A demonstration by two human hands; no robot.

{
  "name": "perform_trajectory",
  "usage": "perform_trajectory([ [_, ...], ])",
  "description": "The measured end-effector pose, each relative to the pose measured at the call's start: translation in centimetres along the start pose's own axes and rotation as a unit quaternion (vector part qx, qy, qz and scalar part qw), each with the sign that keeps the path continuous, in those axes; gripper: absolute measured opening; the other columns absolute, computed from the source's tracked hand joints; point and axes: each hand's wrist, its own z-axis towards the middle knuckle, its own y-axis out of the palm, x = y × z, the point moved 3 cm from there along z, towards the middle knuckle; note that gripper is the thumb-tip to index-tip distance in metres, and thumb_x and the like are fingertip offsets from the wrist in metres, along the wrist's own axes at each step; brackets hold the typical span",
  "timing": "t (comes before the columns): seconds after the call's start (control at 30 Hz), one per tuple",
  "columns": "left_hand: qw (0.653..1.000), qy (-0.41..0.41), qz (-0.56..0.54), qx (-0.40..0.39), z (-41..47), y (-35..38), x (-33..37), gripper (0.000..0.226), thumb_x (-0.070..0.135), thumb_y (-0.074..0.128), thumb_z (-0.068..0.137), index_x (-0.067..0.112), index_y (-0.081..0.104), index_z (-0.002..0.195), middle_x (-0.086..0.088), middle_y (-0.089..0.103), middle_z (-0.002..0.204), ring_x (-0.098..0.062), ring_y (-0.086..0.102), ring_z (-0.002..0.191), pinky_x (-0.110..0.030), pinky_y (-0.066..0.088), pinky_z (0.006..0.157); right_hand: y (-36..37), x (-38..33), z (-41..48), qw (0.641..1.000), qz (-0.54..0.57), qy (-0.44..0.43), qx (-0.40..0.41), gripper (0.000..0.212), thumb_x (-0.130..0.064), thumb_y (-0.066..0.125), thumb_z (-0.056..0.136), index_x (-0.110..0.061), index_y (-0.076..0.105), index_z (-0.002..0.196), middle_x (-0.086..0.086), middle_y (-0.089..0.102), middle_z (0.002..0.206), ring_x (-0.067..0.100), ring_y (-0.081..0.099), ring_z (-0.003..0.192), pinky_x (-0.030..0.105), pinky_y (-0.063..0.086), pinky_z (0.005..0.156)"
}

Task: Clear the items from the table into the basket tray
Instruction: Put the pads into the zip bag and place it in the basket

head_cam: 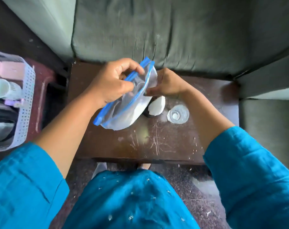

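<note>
A: Where is the bag, and who has it?

B: The clear zip bag [128,111] is off the table, held tilted just left of the glass [178,114]. The left hand [114,81] has its fingers and thumb curled round the blue zip strip [135,75] near the top. The right hand [167,84], straight behind the glass, pinches the bag's other edge with bent fingers. Something pale shows low in the bag, but I cannot tell whether it is inside or behind.

A: So which step is in hand?

B: I'd judge she is closing or straightening the bag before it goes across. It is blurred, so the mouth may be open or sealed.

A: What else is near the glass?

B: A white curved thing [157,105], perhaps a small bowl, lies just left of the glass, partly under the bag. Both sit on the scratched dark table [157,142]. The basket [27,100] is well to the left of the glass, off the table on a maroon stool [44,76], and already holds a pale cup [1,87] and other dishes. A green sofa [173,30] runs behind.

A: And the next move?

B: Likely a carry leftward past the table's edge, one hand keeping the zip strip. Then the bag needs a gap among the dishes. The glass and the white thing are not yet cleared.
</note>
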Motion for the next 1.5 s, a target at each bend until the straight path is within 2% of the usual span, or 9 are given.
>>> perform_trajectory([
  [0.13, 0.973, 0.028, -0.218, 0.074, -1.2, -5.4, 4.8, 0.030, 0.017, 0.056, 0.074, 0.027, 0.056, 0.102, -0.004, 0.061, 0.103, -0.010, 0.062, 0.071, -0.031, 0.054, 0.069, -4.2, -5.5, -3.0, 0.989, 0.098, -0.033, 0.104, 0.019, -0.017, 0.075, 0.075, 0.002, 0.069, 0.077, 0.010, 0.072, 0.081, 0.012, 0.055, 0.071, 0.043, 0.052, 0.073],
  [0.3, 0.961, 0.054, -0.264, 0.055, -3.1, -8.9, 10.2, 0.058, 0.037, 0.079, 0.058, 0.028, 0.051, 0.108, 0.004, 0.061, 0.087, -0.009, 0.064, 0.073, -0.034, 0.052, 0.072, -7.6, -12.7, -6.8, 0.933, 0.274, -0.112, 0.204, 0.019, -0.011, 0.064, 0.085, -0.015, 0.070, 0.067, -0.002, 0.071, 0.066, 0.013, 0.065, 0.061, 0.029, 0.056, 0.062],
  [0.53, 0.947, 0.192, -0.200, 0.163, -2.9, -9.6, 19.5, 0.060, -0.008, 0.061, 0.079, 0.024, 0.040, 0.125, -0.003, 0.060, 0.086, -0.009, 0.067, 0.076, -0.031, 0.050, 0.082, -9.9, -20.2, -11.3, 0.879, 0.326, -0.193, 0.290, 0.009, -0.016, 0.057, 0.091, -0.011, 0.065, 0.090, 0.000, 0.071, 0.072, 0.015, 0.067, 0.063, 0.029, 0.056, 0.060],
  [0.63, 0.951, 0.231, -0.152, 0.139, -3.2, -9.8, 21.9, 0.067, -0.012, 0.062, 0.075, 0.036, 0.045, 0.119, -0.004, 0.063, 0.084, -0.016, 0.064, 0.078, -0.027, 0.055, 0.071, -11.0, -22.0, -13.1, 0.846, 0.338, -0.213, 0.354, 0.018, -0.025, 0.055, 0.093, -0.013, 0.062, 0.082, 0.002, 0.067, 0.066, 0.015, 0.063, 0.055, 0.025, 0.053, 0.050],
  [0.8, 0.953, 0.240, -0.158, 0.095, -3.7, -9.0, 24.6, 0.016, -0.001, 0.059, 0.084, 0.014, 0.067, 0.084, 0.001, 0.066, 0.075, -0.016, 0.065, 0.063, -0.028, 0.058, 0.059, -12.2, -22.9, -15.4, 0.826, 0.320, -0.207, 0.415, 0.019, -0.015, 0.063, 0.086, -0.010, 0.062, 0.068, 0.008, 0.058, 0.066, 0.021, 0.053, 0.058, 0.031, 0.050, 0.059],
  [1.07, 0.946, 0.295, -0.075, 0.110, -3.1, -9.6, 26.6, 0.026, 0.000, 0.072, 0.073, 0.026, 0.070, 0.075, 0.010, 0.072, 0.076, -0.012, 0.068, 0.065, -0.028, 0.054, 0.074, -13.3, -22.9, -17.4, 0.790, 0.341, -0.228, 0.455, 0.019, -0.014, 0.060, 0.088, -0.012, 0.067, 0.070, 0.000, 0.065, 0.060, 0.015, 0.058, 0.054, 0.028, 0.052, 0.057],
  [1.23, 0.922, 0.345, -0.068, 0.161, -3.2, -9.4, 27.7, 0.034, -0.008, 0.070, 0.071, 0.024, 0.062, 0.078, 0.017, 0.059, 0.049, 0.001, 0.055, 0.044, -0.015, 0.050, 0.053, -13.9, -22.6, -17.2, 0.774, 0.321, -0.213, 0.502, 0.020, -0.010, 0.065, 0.082, -0.013, 0.071, 0.063, 0.004, 0.063, 0.061, 0.019, 0.053, 0.058, 0.032, 0.047, 0.062],
  [1.4, 0.927, 0.330, -0.082, 0.159, -3.0, -10.3, 27.9, 0.035, -0.007, 0.069, 0.073, 0.028, 0.065, 0.077, 0.008, 0.051, 0.052, -0.016, 0.054, 0.053, -0.037, 0.060, 0.063, -14.0, -22.9, -16.9, 0.776, 0.327, -0.231, 0.488, 0.022, -0.009, 0.066, 0.082, -0.014, 0.071, 0.061, -0.003, 0.063, 0.055, 0.011, 0.054, 0.051, 0.023, 0.049, 0.054],
  [1.5, 0.927, 0.335, -0.072, 0.150, -3.1, -10.5, 27.7, 0.033, -0.007, 0.065, 0.077, 0.025, 0.068, 0.070, -0.003, 0.058, 0.058, -0.018, 0.063, 0.052, -0.032, 0.059, 0.055, -13.6, -23.3, -16.5, 0.766, 0.367, -0.247, 0.465, 0.034, -0.009, 0.061, 0.086, -0.014, 0.062, 0.052, -0.007, 0.055, 0.047, 0.009, 0.048, 0.044, 0.019, 0.043, 0.048],
])
